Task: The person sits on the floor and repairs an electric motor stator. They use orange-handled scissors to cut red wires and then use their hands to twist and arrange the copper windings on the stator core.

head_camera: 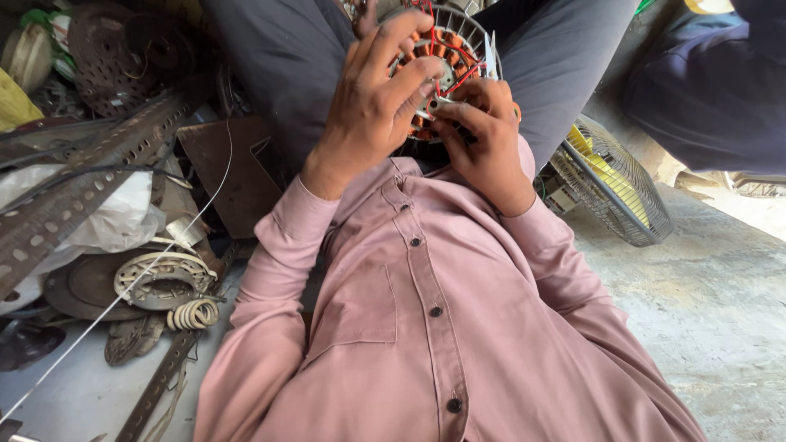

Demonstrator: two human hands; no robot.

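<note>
The left hand (372, 102) lies curled over the near face of a round motor stator (446, 61), its fingers (409, 78) bent across the copper coils and pressing on them, so it grips the part from the left side. The right hand (487, 139) is closed against the lower right rim of the same stator, thumb and fingertips pinched together at the coils; whether they pinch a wire or only the winding cannot be told. Thin red wires (458, 74) run across the coils between the two hands. The stator rests in the person's lap, on the grey trousers (286, 57), above the pink buttoned shirt (426, 311) that fills the middle of the view. To the left, on the floor, lies a heap of scrap: perforated metal angle bars (90, 176) slanting across a white plastic bag (115, 221), a flat brown metal plate (225, 172), a round toothed stator ring (160, 278) and, just beside it, a small coil of pale wire (192, 315). A thin light wire (123, 295) runs diagonally over this heap. To the right, near the person's right elbow, a wire fan guard (610, 184) lies tilted on the concrete floor (704, 311). Another person's dark sleeve (704, 82) shows at the upper right corner.
</note>
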